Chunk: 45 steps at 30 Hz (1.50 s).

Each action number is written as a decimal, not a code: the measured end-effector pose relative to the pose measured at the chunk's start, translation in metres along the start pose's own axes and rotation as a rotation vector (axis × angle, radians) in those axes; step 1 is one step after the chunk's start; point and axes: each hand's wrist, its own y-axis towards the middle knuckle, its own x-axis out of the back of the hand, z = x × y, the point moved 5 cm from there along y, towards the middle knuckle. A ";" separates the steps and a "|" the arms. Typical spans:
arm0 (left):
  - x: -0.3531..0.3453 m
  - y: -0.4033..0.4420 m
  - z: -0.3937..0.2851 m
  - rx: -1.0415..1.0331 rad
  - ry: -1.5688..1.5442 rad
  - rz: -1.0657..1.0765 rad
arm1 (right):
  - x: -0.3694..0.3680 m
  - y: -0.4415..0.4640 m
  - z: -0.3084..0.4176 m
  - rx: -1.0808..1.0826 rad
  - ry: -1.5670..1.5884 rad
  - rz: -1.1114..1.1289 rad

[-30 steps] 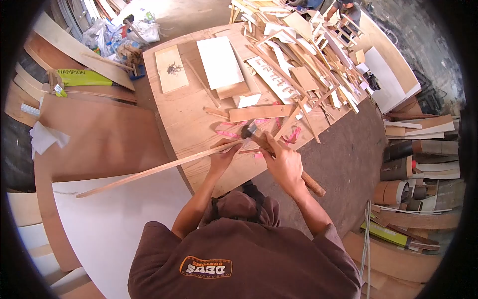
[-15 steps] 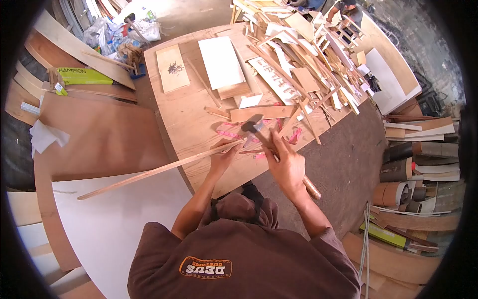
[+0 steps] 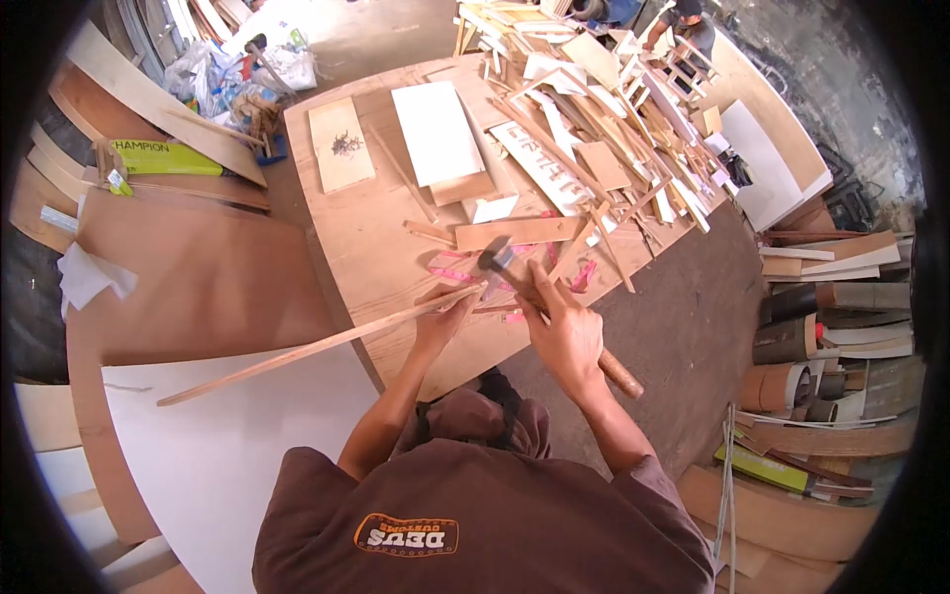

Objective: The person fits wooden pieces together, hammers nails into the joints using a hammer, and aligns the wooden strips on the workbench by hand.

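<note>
One end of a long wooden strip [image 3: 307, 349] sat in the left hand [image 3: 442, 311], whose fingers were closed around it over the near part of the worktop [image 3: 346, 233]. The rest of the strip ran off to the left, past the worktop's edge and over a white panel [image 3: 247, 436]. The right hand [image 3: 571, 335] was wrapped round the wooden handle of a hammer [image 3: 620, 373]; the tool's metal head [image 3: 497, 254] stood just beyond the held end of the strip, though whether the two touched could not be told. Pink tape [image 3: 585, 276] lay on the worktop near the hands, and beyond them a flat brown board [image 3: 520, 234] lay crosswise. Farther back, a white-topped board [image 3: 435, 134] lay near a pale plank [image 3: 336, 178] that bore a small heap of dark nail-like bits [image 3: 345, 146]. To the right, a large pile of wooden offcuts [image 3: 603, 165] covered much of the worktop's far side, and another person [image 3: 697, 34] was partly visible behind it.
</note>
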 end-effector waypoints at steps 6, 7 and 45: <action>0.002 -0.008 0.006 0.013 -0.070 -0.017 | -0.016 -0.007 -0.002 -0.081 -0.050 0.228; 0.001 -0.006 0.008 -0.001 -0.072 -0.014 | -0.015 -0.006 -0.003 -0.082 -0.052 0.221; -0.015 0.002 0.016 0.260 -0.305 0.413 | -0.122 -0.015 -0.051 -0.169 0.888 0.017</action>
